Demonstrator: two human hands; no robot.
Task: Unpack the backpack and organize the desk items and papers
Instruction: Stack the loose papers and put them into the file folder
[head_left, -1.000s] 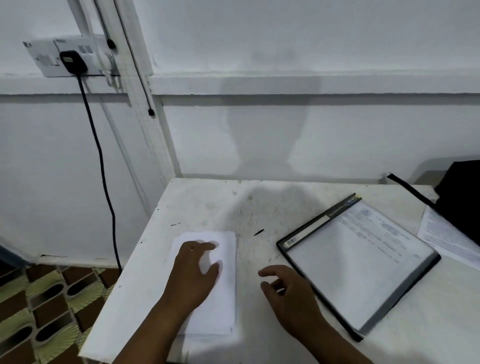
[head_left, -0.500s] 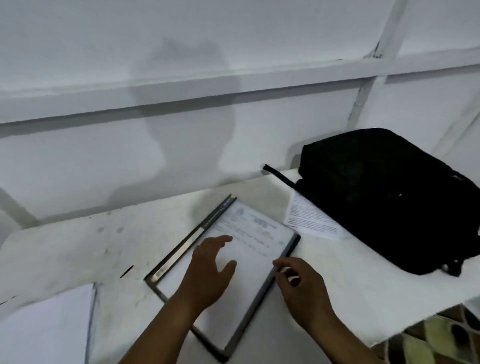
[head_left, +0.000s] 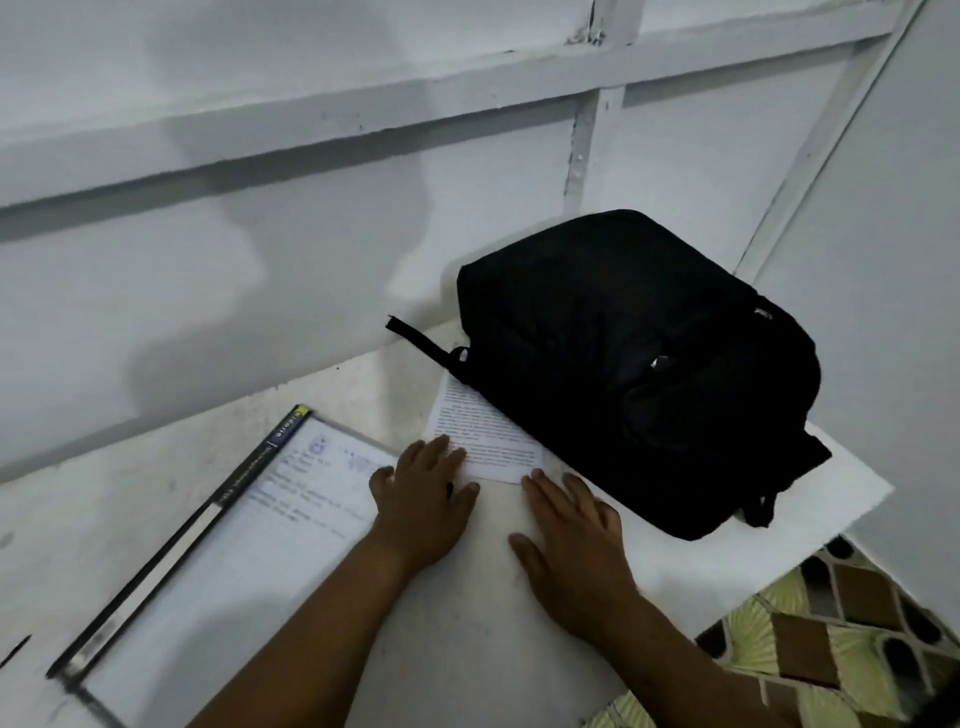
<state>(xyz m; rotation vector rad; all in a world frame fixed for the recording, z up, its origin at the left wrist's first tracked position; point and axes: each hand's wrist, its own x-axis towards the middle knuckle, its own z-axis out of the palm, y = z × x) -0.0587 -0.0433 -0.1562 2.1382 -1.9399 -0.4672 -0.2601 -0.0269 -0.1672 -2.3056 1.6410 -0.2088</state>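
here the printed sheet (head_left: 485, 434) lies on the white desk (head_left: 467, 623), its far part tucked under the black backpack (head_left: 634, 364) at two o'clock. the left hand (head_left: 423, 499) rests flat, fingertips on the sheet's near edge. the right hand (head_left: 571, 540) lies flat just beside it. a clear folder (head_left: 234, 545) sits at nine o'clock.

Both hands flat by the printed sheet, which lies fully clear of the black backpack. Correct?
Not quite. In the head view the printed sheet is partly tucked under the black backpack, not clear of it. The left hand and right hand do lie flat by it.
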